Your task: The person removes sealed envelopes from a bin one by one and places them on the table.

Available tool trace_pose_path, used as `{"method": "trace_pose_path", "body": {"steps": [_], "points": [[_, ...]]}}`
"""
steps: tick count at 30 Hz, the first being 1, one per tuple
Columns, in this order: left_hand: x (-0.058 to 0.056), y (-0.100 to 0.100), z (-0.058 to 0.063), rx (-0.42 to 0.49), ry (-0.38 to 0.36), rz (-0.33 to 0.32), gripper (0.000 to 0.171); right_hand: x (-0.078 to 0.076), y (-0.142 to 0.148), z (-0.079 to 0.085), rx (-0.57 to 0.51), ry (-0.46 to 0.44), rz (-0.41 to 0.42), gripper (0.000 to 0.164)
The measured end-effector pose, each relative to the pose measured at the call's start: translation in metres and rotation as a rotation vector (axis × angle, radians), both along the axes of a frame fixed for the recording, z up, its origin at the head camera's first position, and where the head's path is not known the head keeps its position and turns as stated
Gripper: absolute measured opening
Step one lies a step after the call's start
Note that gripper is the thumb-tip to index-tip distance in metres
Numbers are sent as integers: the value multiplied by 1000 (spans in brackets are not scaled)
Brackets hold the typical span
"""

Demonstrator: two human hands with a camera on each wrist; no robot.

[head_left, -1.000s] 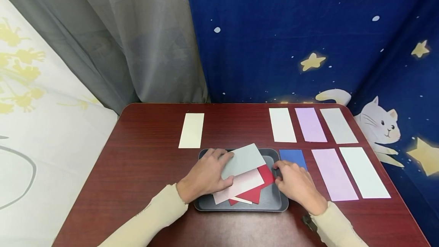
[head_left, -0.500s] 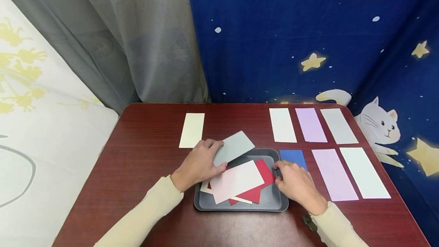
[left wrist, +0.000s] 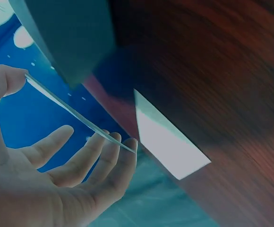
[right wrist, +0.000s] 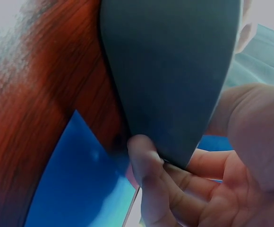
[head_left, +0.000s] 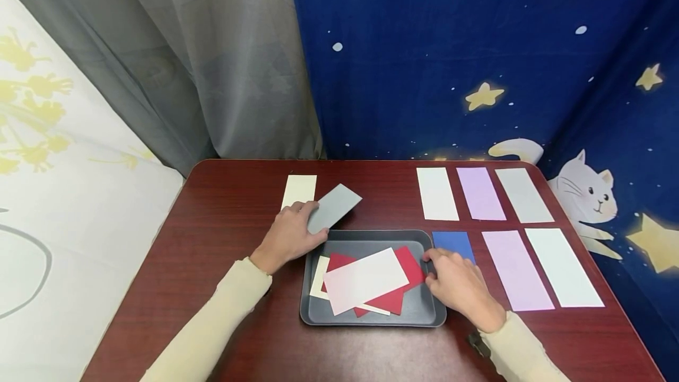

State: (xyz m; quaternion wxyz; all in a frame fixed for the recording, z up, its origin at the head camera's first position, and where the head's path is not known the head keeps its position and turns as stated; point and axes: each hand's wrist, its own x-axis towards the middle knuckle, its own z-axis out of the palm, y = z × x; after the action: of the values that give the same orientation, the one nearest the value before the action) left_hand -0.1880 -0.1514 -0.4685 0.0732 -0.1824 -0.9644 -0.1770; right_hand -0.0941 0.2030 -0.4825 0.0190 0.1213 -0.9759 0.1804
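My left hand (head_left: 289, 237) pinches a pale grey-blue paper card (head_left: 335, 208) by its sides, thumb on one edge and fingertips on the other. It is held tilted above the table, just past the back left corner of the dark grey tray (head_left: 371, 321). In the left wrist view the card (left wrist: 66, 104) shows nearly edge-on. My right hand (head_left: 458, 282) grips the tray's right rim; in the right wrist view thumb and fingers close on the tray (right wrist: 170, 61) wall. Inside the tray lie a pale pink card (head_left: 366, 280), red cards (head_left: 389, 300) and a cream card (head_left: 316, 280), overlapping.
Behind my left hand lies a pale yellow card (head_left: 299, 188), partly covered by it. On the right stand two rows of cards, including a blue card (head_left: 453, 243), lilac cards (head_left: 517, 270) and a white card (head_left: 437, 193). Curtains (head_left: 424, 75) hang behind the table.
My left hand has lifted the grey-blue card off the pile in the tray and carried it back and left over the table. The pink card beneath is uncovered. My right hand has stayed put.
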Motion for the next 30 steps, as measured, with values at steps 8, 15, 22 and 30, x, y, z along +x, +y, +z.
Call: {"method": "trace_pose_path", "body": {"steps": [8,15,22,30], "points": [[-23,-28,-10,-8,-73,129,65,-1,0,-1,1,-6,0,31],[-37,-55,-20,-20,-123,216,69,-2,0,-3,5,-2,3,31],[-46,-76,-22,-5,-162,301,70,-2,1,-3,7,1,6,31],[-53,-93,-21,-53,-156,423,73,-2,1,-3,-1,0,4,31]]}}
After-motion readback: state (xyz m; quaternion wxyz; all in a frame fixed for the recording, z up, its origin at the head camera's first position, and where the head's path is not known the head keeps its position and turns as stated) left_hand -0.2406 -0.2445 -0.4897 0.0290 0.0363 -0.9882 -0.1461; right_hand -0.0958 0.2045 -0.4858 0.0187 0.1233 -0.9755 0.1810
